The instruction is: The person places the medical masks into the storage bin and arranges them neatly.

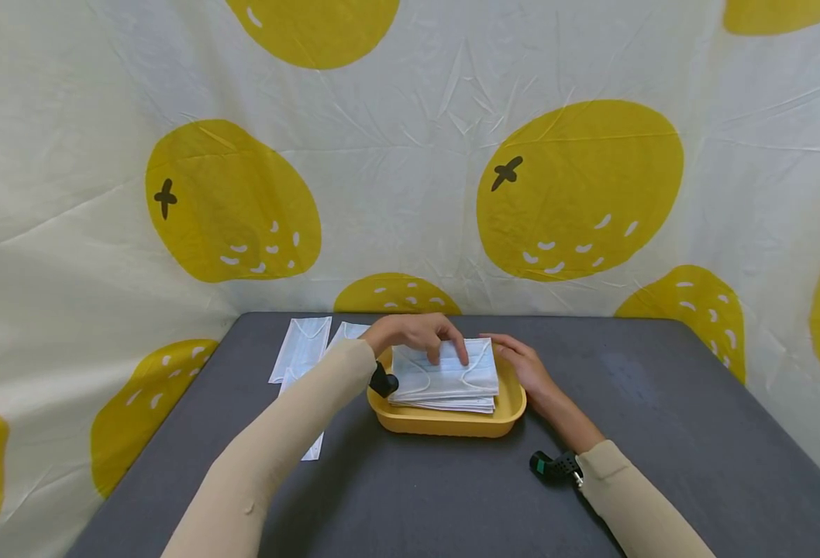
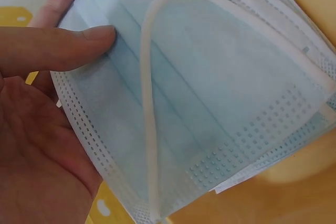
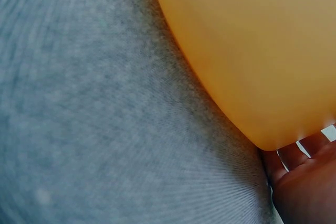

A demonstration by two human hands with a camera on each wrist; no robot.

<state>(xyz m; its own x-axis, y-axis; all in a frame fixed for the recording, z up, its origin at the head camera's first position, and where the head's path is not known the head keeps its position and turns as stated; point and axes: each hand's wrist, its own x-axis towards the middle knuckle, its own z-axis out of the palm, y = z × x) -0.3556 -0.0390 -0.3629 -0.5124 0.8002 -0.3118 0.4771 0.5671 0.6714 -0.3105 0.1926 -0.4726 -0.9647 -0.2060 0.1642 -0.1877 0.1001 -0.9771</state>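
A stack of pale blue pleated face masks (image 1: 445, 387) with white ear loops lies in a yellow tray (image 1: 445, 425). My left hand (image 1: 420, 333) reaches over the stack from the left. In the left wrist view, the thumb of that hand (image 2: 37, 145) lies across the top face mask (image 2: 205, 77), with other fingers behind its edge, pinching it. My right hand (image 1: 525, 368) holds the tray's right end. Its fingers (image 3: 294, 156) show beside the outer wall of the tray (image 3: 252, 51) in the right wrist view; part of this grip is hidden.
More face masks (image 1: 304, 345) lie on the dark grey table (image 1: 438, 496) left of the tray, partly covered by my left sleeve (image 1: 298, 434). A white cloth with yellow fruit shapes (image 1: 410, 194) hangs behind the table.
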